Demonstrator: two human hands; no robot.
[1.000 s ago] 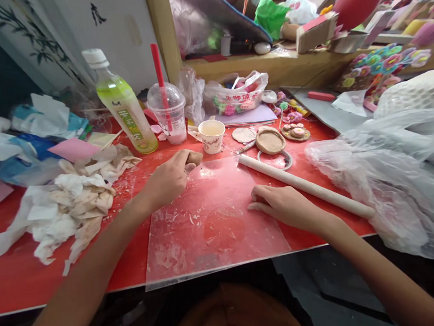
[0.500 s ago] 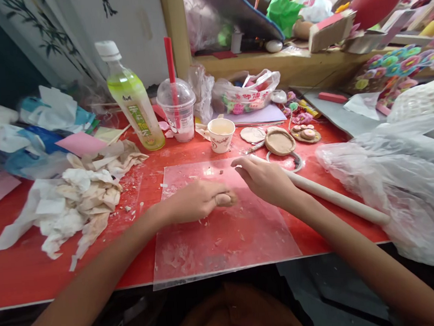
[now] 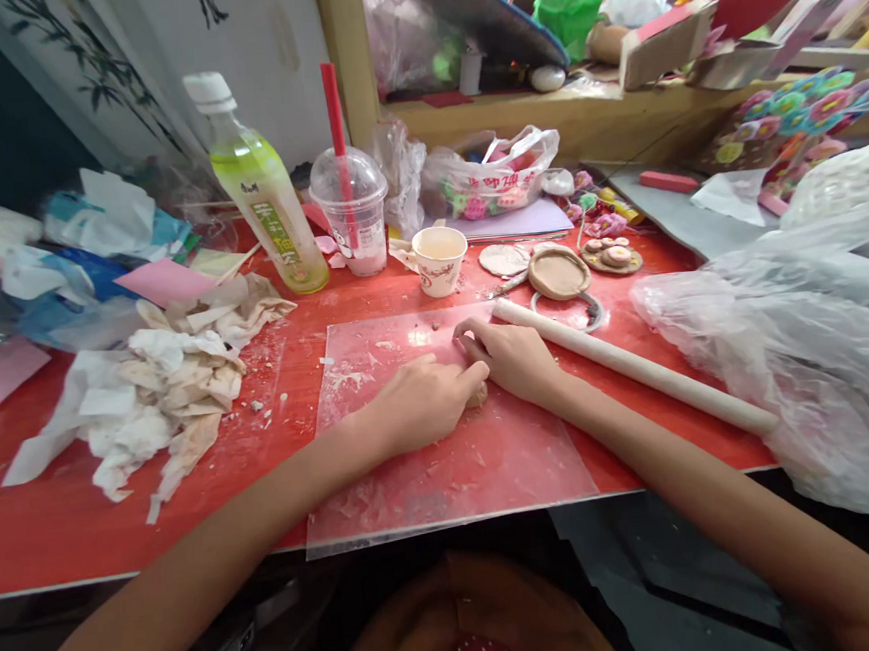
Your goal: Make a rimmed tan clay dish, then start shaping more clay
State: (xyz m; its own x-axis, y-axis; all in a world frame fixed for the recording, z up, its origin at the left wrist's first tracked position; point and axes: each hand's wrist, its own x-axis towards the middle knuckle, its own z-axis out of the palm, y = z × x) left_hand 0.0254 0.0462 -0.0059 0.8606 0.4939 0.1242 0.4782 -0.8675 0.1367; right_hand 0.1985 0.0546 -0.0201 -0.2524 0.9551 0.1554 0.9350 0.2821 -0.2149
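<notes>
A small lump of brown clay [image 3: 477,396] shows at the fingertips of my left hand [image 3: 425,401], which is closed around it, so most of the lump is hidden. The hand rests over a clear plastic sheet [image 3: 447,485] smeared with clay residue. Close beside it, my right hand [image 3: 513,357] has loosely bent fingers, a gap between them, and nothing visible in them. Its fingertips hover near or touch the left thumb; which of these I cannot tell. Behind the right hand lies a pale rolling rod [image 3: 633,366]. A clay crumb [image 3: 436,326] sits on the sheet.
A paper cup [image 3: 440,263], a lidded plastic cup [image 3: 355,216] and a drink bottle [image 3: 266,198] stand behind the sheet. Round clay pieces [image 3: 559,274] lie back right. Crumpled tissues [image 3: 160,377] cover the left, a plastic bag [image 3: 797,337] the right.
My left hand has shifted slightly right and turned over the clay, covering more of it. My right hand has come down and left, close to the left thumb. The view has shifted slightly.
</notes>
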